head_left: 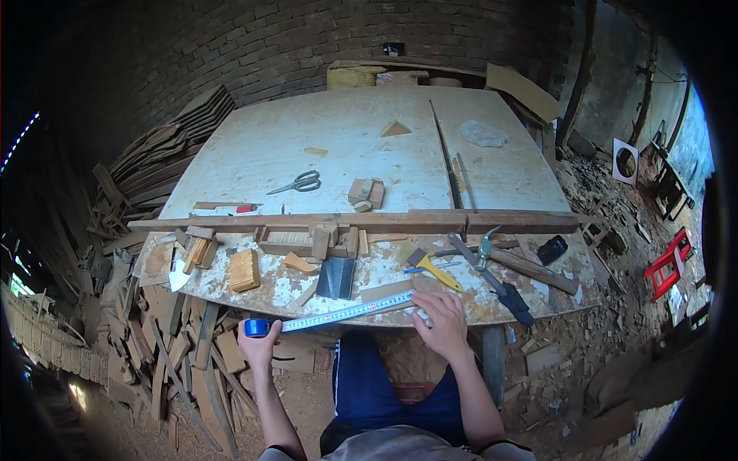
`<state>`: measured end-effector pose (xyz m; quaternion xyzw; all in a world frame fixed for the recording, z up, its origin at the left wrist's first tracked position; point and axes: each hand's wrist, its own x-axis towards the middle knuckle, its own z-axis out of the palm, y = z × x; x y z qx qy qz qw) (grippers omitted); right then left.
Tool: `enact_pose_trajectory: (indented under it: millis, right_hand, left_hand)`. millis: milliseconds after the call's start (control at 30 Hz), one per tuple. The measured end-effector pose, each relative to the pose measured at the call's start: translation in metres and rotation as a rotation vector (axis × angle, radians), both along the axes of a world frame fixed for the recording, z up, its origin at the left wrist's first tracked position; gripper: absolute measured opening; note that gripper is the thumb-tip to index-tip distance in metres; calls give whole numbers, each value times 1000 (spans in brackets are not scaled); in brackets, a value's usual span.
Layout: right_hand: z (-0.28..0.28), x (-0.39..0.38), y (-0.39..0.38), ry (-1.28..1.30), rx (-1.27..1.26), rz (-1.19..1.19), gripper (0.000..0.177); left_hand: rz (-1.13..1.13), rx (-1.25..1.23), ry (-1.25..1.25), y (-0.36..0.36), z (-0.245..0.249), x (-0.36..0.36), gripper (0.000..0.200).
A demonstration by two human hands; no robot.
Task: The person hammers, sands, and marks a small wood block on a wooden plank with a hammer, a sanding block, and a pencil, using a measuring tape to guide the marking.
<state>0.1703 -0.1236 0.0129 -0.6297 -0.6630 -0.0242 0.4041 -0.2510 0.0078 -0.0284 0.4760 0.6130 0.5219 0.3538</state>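
My left hand [260, 347] is wrapped round a blue tape measure [256, 328], just off the front edge of the workbench. Its pale blade [346, 313] is pulled out to the right along that edge. The fingers of my right hand [443, 321] pinch the blade's far end against a thin wooden strip, partly hidden under the blade. Close beyond the blade lie a dark flat block [336, 277] and a brush with a yellow handle [437, 274]. A hammer [486, 250] rests farther right.
A long wooden beam [346, 223] crosses the workbench [300, 154]. Behind it lie scissors [297, 183] and small wood blocks [367, 193]. A trowel [180, 274] sits at the left edge. Scrap wood [204, 384] covers the floor at left; a red stand [667, 265] is at right.
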Motion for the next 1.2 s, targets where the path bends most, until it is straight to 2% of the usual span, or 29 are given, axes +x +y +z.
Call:
enact_pose_trajectory:
  millis: [233,433,633,867,1200]
  right_hand:
    - [-2,3,-2,3,10,-8,36]
    - [-5,3,-2,-3,19,-15,35]
    - [-4,3,-2,0,17,-9,33]
    - [0,1,-3,26,-4,2,28]
    - [-3,2,-2,-4,2,8,30]
  left_hand:
    - [-100,42,-151,-11,-3,28,52]
    - [-163,-10,-183,-10,3,34,50]
    - [-247,-74,-324,-9,2,43,46]
    - [-235,-101,-290,-9,8,41,42]
    - [-540,-251,-351,-13,34,31,36]
